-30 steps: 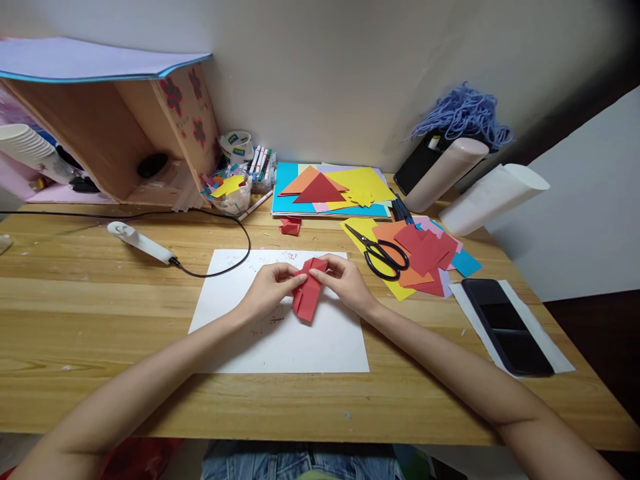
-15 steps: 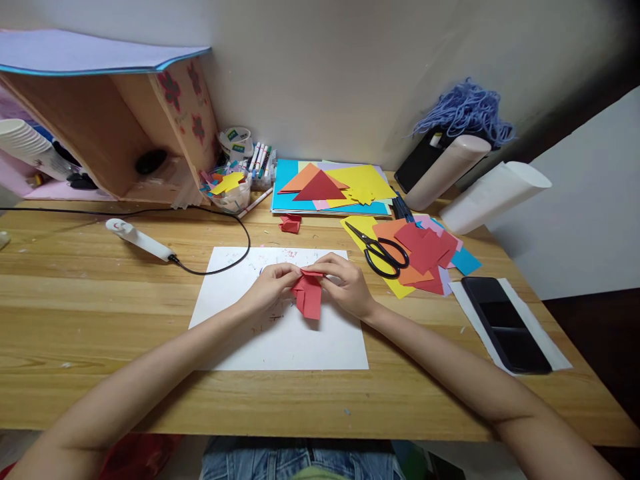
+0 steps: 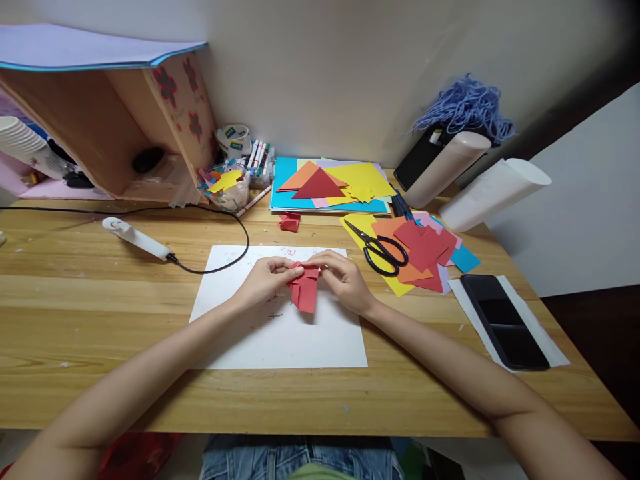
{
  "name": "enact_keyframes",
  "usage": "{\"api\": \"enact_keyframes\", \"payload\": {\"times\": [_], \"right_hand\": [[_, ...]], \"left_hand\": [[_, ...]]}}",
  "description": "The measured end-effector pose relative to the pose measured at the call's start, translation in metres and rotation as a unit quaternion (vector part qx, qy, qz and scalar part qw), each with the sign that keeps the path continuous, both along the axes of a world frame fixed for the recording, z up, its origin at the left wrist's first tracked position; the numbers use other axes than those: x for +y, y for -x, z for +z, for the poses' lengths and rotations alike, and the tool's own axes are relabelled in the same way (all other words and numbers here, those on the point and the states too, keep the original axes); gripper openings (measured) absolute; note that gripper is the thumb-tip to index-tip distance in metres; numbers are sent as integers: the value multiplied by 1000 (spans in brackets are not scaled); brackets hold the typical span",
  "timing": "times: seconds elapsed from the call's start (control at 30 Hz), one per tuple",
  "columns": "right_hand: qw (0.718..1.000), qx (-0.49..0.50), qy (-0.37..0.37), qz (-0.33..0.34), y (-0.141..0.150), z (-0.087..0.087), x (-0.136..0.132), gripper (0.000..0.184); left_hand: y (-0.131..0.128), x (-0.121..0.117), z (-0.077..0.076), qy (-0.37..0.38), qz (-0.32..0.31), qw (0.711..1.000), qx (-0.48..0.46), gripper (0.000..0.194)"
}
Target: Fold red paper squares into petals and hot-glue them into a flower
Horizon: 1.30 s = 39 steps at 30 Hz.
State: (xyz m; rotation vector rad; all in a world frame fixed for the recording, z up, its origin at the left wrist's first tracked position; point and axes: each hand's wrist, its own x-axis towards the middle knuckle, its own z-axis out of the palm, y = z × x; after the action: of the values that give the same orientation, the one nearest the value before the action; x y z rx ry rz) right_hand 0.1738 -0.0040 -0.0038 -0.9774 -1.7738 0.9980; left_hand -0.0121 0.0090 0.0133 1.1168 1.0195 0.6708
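Observation:
A folded piece of red paper [image 3: 305, 295] is held between my two hands, its lower part hanging free above a white sheet [image 3: 320, 343] marked with small coloured strokes. My left hand [image 3: 267, 280] pinches the paper's upper left side, thumb on top. At the upper right edge, my right hand [image 3: 344, 281] grips it with thumb and fingers; the fingertips partly hide that edge. Beyond the white sheet lies a smaller folded red paper piece [image 3: 289, 222], which neither hand touches.
Black-handled scissors [image 3: 383, 252] rest on coloured paper scraps [image 3: 425, 250] to the right. A phone [image 3: 504, 321] lies near the right edge. A white device [image 3: 137, 239] with a black cable is at left. Coloured sheets [image 3: 285, 200] and a tub of scraps [image 3: 233, 197] stand behind.
The red paper has shifted slightly left and up, and its top now lies flatter towards me. My left thumb has moved onto its front face. Both hands keep hold.

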Motion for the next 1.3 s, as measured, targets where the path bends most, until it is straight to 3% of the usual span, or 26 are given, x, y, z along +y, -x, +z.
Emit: {"api": "enact_keyframes", "payload": {"times": [0.17,0.3,0.67,0.83,1.07,1.3], "right_hand": [[987,64,148,-10,1,-3,4,22],[975,75,209,-2,4,-4,5,23],[961,106,251,-47,5,-4,7,25],[953,136,254,-92,4,-5,8,25],[951,99,294,6,1,-1,11,26],[951,79,298,3,-3,-7,14,27]], "left_hand": [[-1,-2,-2,-57,27,998,29,31],[0,-2,-5,-92,34,994,54,31],[-1,-1,-5,-96,71,991,57,43],[-2,0,-4,-38,54,997,29,52],[0,2,-3,-39,104,993,45,46],[1,1,-5,-49,72,994,62,46]]}}
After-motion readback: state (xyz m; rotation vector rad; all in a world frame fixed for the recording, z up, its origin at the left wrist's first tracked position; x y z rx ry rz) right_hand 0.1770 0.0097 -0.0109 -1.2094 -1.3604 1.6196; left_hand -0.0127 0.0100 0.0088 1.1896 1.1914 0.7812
